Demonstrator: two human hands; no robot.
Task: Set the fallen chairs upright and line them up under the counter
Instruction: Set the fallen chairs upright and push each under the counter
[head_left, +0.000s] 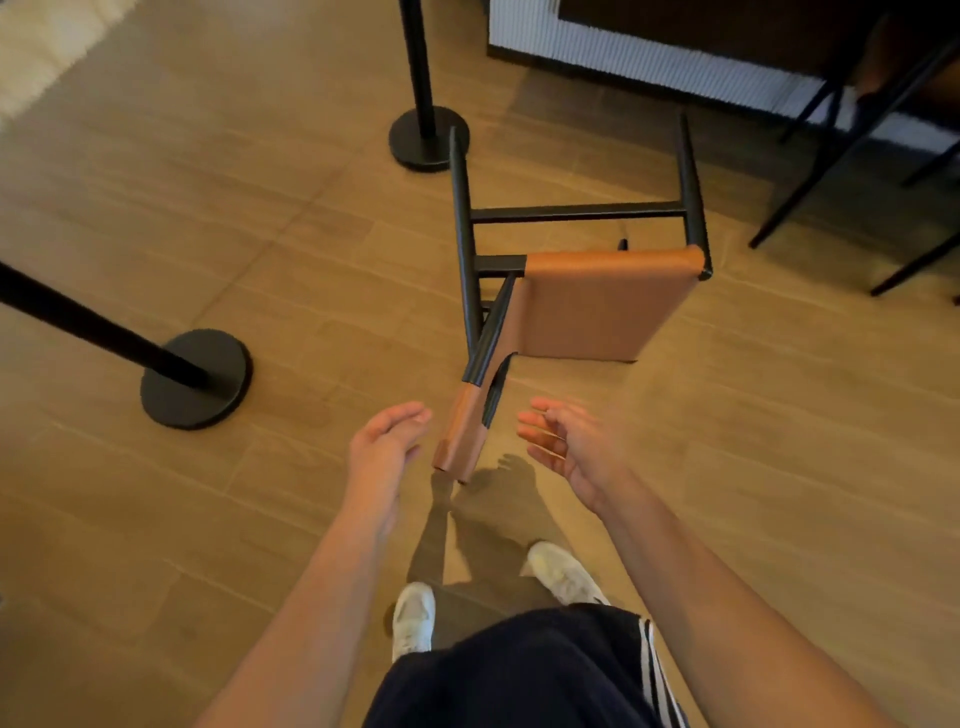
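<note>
Fingers (410, 415) of our left hand (387, 447) and right hand (558, 441) are spread, holding nothing, either side of the backrest (460, 436) of the chair (587, 306), which lies on its side on the floor just beyond them. Stiff metal frame, likely hefty: we would grip the backrest's two edges. Farther off, the table (649, 52) is cut off, its underside unseen.
</note>
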